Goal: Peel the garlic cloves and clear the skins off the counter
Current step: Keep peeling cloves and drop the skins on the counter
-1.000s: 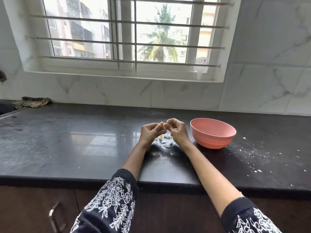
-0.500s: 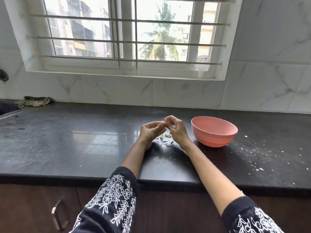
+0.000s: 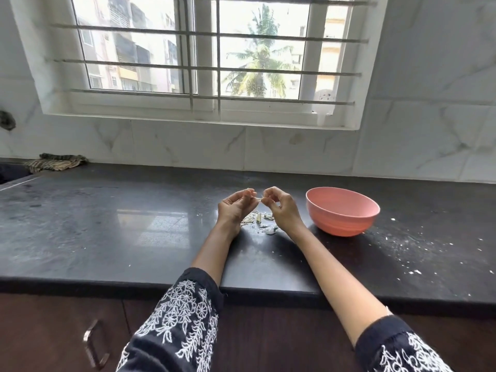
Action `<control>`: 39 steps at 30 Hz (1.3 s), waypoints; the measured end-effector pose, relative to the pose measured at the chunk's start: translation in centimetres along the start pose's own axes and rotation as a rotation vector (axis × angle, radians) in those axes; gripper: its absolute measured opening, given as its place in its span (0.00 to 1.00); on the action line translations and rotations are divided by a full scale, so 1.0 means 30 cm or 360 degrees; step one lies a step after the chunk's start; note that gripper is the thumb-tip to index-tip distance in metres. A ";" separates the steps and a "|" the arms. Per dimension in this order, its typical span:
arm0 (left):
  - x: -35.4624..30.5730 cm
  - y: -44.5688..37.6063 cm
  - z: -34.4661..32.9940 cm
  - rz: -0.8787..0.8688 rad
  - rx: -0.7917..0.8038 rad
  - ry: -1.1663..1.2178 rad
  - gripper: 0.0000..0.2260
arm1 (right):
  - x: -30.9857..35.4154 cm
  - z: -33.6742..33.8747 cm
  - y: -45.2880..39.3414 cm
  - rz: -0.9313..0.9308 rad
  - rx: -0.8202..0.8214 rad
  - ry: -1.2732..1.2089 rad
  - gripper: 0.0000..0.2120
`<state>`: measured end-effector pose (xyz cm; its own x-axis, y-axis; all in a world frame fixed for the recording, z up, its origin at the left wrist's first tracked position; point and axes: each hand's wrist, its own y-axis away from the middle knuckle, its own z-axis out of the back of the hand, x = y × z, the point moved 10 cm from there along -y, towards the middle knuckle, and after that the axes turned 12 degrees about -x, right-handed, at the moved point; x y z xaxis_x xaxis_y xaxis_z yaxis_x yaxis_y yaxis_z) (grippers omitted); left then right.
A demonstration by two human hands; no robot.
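Near edge of the counter [image 3: 80,237]: both my forearms cross it, dark embroidered sleeves [image 3: 182,318] pushed up. A cabinet handle [image 3: 92,345] sits below the edge on the left.

Mid-counter: left hand [image 3: 234,209], fingers curled, pinching one end of a small pale bit. Right hand [image 3: 279,208], fingers curled, pinching the other end. The bit spans the gap between my fingertips; too small to tell if it's a garlic clove [image 3: 258,199] or just skin. Both hands are raised a little off the surface.

Directly under and between the hands: a pile of garlic skins [image 3: 259,222] lies on the counter. More white flecks are scattered toward the right edge.

Just right of my right hand: pink bowl [image 3: 342,210], upright, on the counter, not touching the hand. Its contents are not visible from here.

Far-left corner: a crumpled checked cloth [image 3: 55,162] against the wall. Behind the back edge: marble tiles and a barred window [image 3: 204,63].
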<state>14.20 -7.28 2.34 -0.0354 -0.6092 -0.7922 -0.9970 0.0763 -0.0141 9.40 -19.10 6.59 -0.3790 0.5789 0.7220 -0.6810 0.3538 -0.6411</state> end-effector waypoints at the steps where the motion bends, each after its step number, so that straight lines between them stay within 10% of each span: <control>1: -0.003 0.001 -0.001 -0.0004 -0.0007 -0.0006 0.04 | 0.002 0.001 0.000 -0.0004 -0.0010 0.0000 0.06; 6: -0.030 -0.020 0.060 -0.0007 -0.0262 0.0193 0.06 | -0.009 0.063 -0.013 -0.0094 -0.0210 -0.0079 0.04; 39: -0.017 0.000 0.001 -0.0213 0.0023 -0.0321 0.04 | 0.057 -0.002 0.030 0.0291 0.0040 0.0497 0.06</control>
<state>14.21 -6.93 2.73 0.1127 -0.4449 -0.8885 -0.9907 0.0180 -0.1347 8.16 -17.74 7.23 -0.2888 0.8287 0.4795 -0.6363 0.2081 -0.7429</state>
